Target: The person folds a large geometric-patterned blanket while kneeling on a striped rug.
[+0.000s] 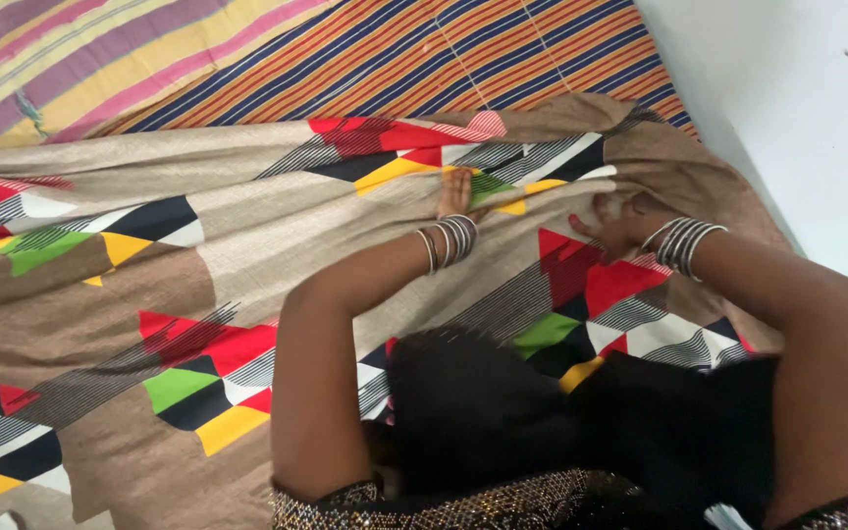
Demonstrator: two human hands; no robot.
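A large tan cloth [277,221] printed with red, black, green, yellow and white triangles lies spread over a striped mat. My left hand [455,192] reaches forward onto the cloth near its far middle, and its fingers are tucked into a fold there. My right hand [612,224] is a little to the right, closed on a bunched part of the same cloth near its far right corner. Both wrists carry several silver bangles. My dark, sequin-edged garment [581,432] covers the near part of the cloth.
A mat [463,54] striped in orange, blue and red lies under the cloth at the back. At the back left is a pink, purple and yellow striped sheet [71,59]. On the right is a white surface [797,108].
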